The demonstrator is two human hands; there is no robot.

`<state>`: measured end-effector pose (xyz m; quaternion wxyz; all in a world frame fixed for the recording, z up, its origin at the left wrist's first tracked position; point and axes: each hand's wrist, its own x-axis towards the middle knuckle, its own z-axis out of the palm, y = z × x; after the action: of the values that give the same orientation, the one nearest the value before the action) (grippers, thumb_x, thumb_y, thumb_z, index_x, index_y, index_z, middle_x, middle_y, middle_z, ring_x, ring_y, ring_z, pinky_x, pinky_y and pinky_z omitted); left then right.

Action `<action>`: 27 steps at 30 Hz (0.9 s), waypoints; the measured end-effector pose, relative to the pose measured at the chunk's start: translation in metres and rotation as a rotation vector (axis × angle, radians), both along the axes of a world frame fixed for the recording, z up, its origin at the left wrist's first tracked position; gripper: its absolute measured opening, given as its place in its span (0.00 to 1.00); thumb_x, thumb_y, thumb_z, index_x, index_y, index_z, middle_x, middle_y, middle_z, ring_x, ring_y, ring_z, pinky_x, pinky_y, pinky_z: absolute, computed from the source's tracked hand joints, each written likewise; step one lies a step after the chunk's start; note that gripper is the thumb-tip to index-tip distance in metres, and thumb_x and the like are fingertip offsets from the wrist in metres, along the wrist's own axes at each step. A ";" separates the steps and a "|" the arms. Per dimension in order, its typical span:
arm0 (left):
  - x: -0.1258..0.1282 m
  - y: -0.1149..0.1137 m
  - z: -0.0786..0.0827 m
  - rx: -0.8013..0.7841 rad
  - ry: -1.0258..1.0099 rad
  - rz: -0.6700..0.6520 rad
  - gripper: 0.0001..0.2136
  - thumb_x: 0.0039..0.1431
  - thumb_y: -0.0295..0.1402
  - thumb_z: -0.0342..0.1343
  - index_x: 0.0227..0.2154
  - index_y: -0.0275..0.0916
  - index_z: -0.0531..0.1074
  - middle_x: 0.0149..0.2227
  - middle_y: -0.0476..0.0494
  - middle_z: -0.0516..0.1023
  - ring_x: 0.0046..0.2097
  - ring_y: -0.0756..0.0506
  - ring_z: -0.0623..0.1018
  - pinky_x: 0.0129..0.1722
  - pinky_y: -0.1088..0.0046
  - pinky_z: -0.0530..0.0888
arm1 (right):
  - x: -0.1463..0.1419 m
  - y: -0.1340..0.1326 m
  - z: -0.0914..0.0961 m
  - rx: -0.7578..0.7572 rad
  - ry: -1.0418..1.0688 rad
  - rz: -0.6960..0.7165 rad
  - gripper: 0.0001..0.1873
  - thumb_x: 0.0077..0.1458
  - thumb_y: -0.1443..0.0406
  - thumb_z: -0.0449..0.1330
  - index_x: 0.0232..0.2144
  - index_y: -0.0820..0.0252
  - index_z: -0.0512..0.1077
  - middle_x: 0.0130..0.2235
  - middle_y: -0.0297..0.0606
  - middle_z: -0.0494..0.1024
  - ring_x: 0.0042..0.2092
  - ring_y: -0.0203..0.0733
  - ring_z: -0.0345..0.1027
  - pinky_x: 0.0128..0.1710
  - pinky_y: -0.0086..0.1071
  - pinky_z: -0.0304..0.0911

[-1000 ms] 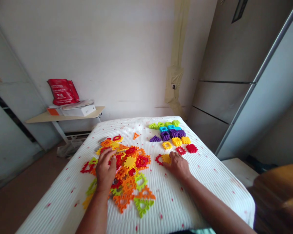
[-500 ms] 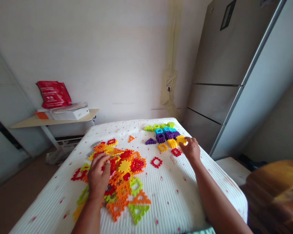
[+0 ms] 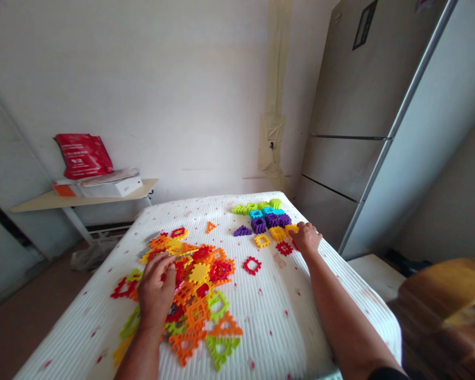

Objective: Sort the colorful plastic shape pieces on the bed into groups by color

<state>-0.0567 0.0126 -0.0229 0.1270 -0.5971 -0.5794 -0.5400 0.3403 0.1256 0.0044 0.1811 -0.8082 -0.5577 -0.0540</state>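
A white ribbed table cover [image 3: 285,311] carries a loose heap of toothed plastic tiles [image 3: 200,295], orange, red, yellow and green. My left hand [image 3: 154,290] lies flat on the heap's left side with fingers spread. At the far right stands a sorted group of tiles [image 3: 263,216] in green, blue, purple and yellow rows. My right hand [image 3: 306,237] is curled at that group's right end, fingertips on a yellow tile [image 3: 291,229]. A red frame tile [image 3: 252,265] lies alone between heap and group.
A tall grey refrigerator [image 3: 364,132] stands close to the table's right side. A wall shelf [image 3: 83,198] at the left holds a red bag [image 3: 83,154] and a white box [image 3: 114,186]. A brown wooden surface [image 3: 443,306] sits at the lower right.
My right hand took a yellow tile from beside the lone red frame and carried it right to the sorted group's end. My left hand stayed on the heap.
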 end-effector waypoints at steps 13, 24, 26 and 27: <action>-0.001 0.001 -0.004 -0.009 0.056 -0.013 0.11 0.56 0.34 0.47 0.35 0.38 0.74 0.42 0.40 0.74 0.45 0.42 0.73 0.48 0.63 0.69 | 0.000 0.003 -0.010 -0.001 -0.053 0.017 0.19 0.53 0.54 0.55 0.41 0.62 0.70 0.43 0.47 0.72 0.47 0.52 0.62 0.42 0.45 0.55; 0.032 -0.012 0.014 -0.283 0.391 -0.171 0.12 0.50 0.36 0.55 0.39 0.43 0.74 0.40 0.44 0.77 0.44 0.42 0.72 0.48 0.61 0.65 | -0.005 -0.003 -0.004 0.213 -0.075 0.135 0.19 0.55 0.54 0.53 0.41 0.60 0.72 0.44 0.46 0.71 0.47 0.50 0.60 0.41 0.40 0.51; 0.037 -0.012 0.012 -0.359 0.424 -0.122 0.17 0.48 0.37 0.56 0.43 0.44 0.73 0.43 0.43 0.76 0.47 0.40 0.71 0.50 0.58 0.63 | -0.011 -0.006 -0.004 0.281 -0.097 0.225 0.17 0.57 0.56 0.51 0.40 0.60 0.72 0.44 0.45 0.72 0.46 0.48 0.60 0.41 0.37 0.50; 0.038 -0.013 0.010 -0.390 0.433 -0.098 0.18 0.47 0.37 0.57 0.45 0.45 0.72 0.45 0.43 0.76 0.48 0.39 0.70 0.50 0.57 0.62 | -0.014 -0.008 -0.004 0.304 -0.105 0.269 0.16 0.57 0.57 0.51 0.39 0.60 0.73 0.44 0.44 0.72 0.45 0.47 0.60 0.40 0.37 0.49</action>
<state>-0.0183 0.0000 -0.0124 0.1044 -0.7388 -0.6022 -0.2840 0.3261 0.1177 0.0008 0.2773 -0.6860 -0.6546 -0.1551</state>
